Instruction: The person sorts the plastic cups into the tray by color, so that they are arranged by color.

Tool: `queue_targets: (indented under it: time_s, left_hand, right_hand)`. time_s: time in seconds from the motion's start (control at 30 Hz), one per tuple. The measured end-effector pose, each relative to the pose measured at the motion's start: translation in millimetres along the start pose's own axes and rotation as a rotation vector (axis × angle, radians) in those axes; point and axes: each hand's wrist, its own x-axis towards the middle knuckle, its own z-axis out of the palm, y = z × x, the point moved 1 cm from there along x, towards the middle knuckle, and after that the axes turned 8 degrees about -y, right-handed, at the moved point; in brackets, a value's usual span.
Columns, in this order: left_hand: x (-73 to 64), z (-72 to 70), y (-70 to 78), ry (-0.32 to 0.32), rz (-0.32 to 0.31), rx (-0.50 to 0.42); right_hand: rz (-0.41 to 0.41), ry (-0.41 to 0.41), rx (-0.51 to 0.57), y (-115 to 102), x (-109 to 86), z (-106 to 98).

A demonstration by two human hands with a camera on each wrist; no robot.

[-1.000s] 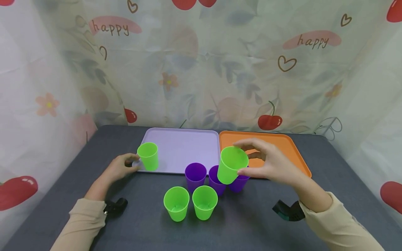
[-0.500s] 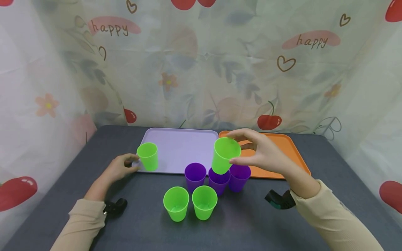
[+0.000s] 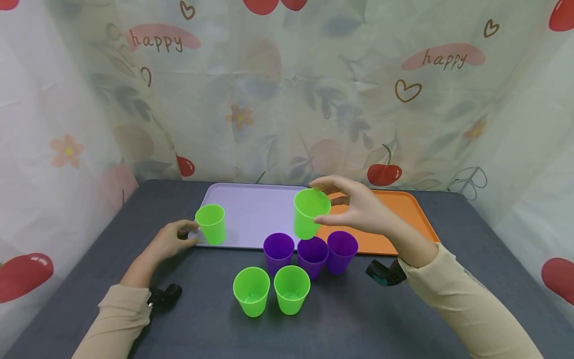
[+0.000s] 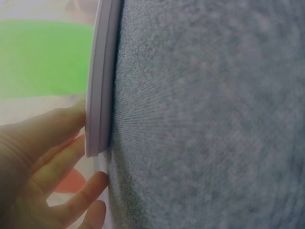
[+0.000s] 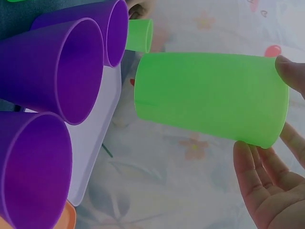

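My right hand [image 3: 360,207] grips a green cup [image 3: 306,219] near its rim, thumb on the near side and fingers on the far side. In the head view the cup hangs upright over the front right of the lilac tray [image 3: 255,209]. The right wrist view shows the same green cup [image 5: 205,98] side-on, apart from the purple cups. At the tray's front left corner, my left hand [image 3: 172,238] holds the edge between thumb and fingers, touching the rim [image 4: 101,81] in the left wrist view. Another green cup [image 3: 213,227] stands upright on the tray beside it.
In front of the trays stand three purple cups: left [image 3: 279,252], middle [image 3: 312,257] and right [image 3: 342,253]. Two green cups, one left [image 3: 252,294] and one right [image 3: 292,291], stand nearer. An orange tray [image 3: 394,219] adjoins the lilac one, and a patterned curtain [image 3: 287,124] hangs behind.
My right hand has carried the green cup left and away from me, from over the purple cups to over the lilac tray. The left hand keeps its place at the tray corner.
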Motion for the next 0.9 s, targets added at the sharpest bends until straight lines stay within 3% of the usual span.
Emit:
queue_targets:
  time_s: [0.9]
  left_hand:
    - [0.0,0.3,-0.8,0.007,0.013,0.001]
  right_hand:
    - [-0.026,-0.099,0.060,0.1,59.0,16.4]
